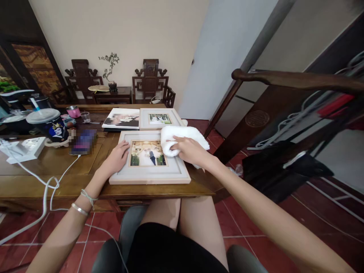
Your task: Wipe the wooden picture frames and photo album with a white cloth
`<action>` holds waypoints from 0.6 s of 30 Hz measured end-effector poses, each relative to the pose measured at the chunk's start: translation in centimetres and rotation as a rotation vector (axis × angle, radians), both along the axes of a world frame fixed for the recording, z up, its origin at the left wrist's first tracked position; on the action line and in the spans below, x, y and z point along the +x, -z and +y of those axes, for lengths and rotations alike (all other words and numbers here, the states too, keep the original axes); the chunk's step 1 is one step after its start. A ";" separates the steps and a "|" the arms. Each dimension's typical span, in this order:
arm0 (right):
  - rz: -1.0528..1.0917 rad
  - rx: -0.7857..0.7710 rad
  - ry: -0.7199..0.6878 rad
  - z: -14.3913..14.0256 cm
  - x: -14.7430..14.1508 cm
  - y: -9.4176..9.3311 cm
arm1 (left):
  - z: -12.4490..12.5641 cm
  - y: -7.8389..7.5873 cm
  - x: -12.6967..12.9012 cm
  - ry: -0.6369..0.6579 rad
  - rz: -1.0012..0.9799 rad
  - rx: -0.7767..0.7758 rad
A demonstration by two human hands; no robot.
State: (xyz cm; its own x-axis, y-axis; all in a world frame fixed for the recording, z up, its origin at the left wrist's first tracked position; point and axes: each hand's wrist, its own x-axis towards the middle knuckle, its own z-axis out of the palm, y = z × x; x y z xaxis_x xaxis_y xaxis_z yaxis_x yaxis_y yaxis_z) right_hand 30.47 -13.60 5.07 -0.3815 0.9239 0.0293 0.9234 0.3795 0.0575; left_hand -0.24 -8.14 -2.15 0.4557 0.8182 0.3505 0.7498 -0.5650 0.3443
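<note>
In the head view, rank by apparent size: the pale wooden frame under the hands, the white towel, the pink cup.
1. Pale wooden picture frame, largest.
2. White folded towel under the right hand.
3. Small pink cup, smallest, though it sits farther from the camera.

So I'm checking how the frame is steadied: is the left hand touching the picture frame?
Touching. The head view shows the left hand lying flat on the left border of the picture frame, with no gap between them.

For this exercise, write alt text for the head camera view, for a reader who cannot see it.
A seated person's right hand presses a white cloth onto a framed photo on a wooden table, while the left hand rests flat on the frame's left edge. Two more pictures lie behind it.
</note>
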 end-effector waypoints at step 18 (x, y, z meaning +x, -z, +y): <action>0.160 -0.181 -0.139 -5.8 2.0 -1.1 | -0.3 -0.1 0.2 -0.008 0.033 0.007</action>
